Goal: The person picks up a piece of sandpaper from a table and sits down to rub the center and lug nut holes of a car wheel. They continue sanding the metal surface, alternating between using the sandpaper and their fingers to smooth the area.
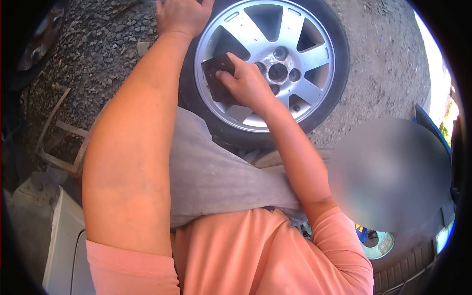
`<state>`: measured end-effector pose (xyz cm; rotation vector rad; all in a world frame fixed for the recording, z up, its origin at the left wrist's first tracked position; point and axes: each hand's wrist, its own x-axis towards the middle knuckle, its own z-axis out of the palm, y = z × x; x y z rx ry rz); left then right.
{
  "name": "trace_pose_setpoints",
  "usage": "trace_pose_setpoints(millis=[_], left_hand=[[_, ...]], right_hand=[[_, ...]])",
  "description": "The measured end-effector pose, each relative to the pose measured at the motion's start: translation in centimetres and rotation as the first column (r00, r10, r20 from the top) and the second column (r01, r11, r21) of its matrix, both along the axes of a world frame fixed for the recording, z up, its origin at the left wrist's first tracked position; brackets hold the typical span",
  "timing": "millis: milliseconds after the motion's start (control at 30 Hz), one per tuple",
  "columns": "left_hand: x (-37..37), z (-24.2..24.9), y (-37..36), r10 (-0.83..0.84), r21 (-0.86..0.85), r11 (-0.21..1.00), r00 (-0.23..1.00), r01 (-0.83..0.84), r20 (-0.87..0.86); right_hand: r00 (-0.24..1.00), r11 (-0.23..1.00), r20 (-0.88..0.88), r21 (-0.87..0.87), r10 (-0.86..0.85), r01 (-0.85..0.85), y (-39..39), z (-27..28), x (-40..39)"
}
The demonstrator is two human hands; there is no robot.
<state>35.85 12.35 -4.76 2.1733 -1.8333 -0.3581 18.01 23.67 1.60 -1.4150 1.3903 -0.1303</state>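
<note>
An alloy wheel (295, 27) with silver spokes lies face up inside a black tyre (340, 64). My right hand (248, 86) is closed on a dark, flat piece that looks like sandpaper (215, 78), thumb on top, against the left side of the rim. At the top edge of the view, my left hand (183, 17) is beside the tyre's upper left, its fingers apart and partly cut off by the frame. Whether it touches the tyre is hard to tell. Open lug holes surround the wheel's centre bore (278, 73).
Loose gravel (118, 37) covers the ground at left, with packed dirt (388, 54) at right. A bent strip frame (61, 128) lies at left, above a pale car panel (66, 241). A blurred patch hides part of the right side, near another tyre (400, 270).
</note>
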Motion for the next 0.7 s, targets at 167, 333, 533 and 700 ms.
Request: trace_pose_setpoints(millis=[167, 333, 533, 700], left_hand=[[0.0, -0.2, -0.1, 0.002, -0.003, 1.0, 1.0, -0.002, 0.012], [0.0, 0.3, -0.2, 0.003, 0.024, 1.0, 1.0, -0.003, 0.001], [0.0, 0.4, -0.2, 0.005, 0.022, 1.0, 1.0, -0.005, 0.004], [0.2, 0.2, -0.2, -0.001, 0.001, 1.0, 1.0, 0.001, 0.007]], right_hand=[[1.0, 1.0, -0.017, 0.011, -0.005, 0.005, -1.4, 0.2, -0.8], [0.994, 0.999, -0.102, 0.001, 0.036, -0.037, -1.5, 0.6, -1.0], [0.999, 0.998, -0.015, 0.057, -0.031, 0.032, -1.9, 0.1, -1.6], [0.999, 0.998, -0.006, 0.035, 0.052, -0.052, -1.1, 0.1, -1.2]])
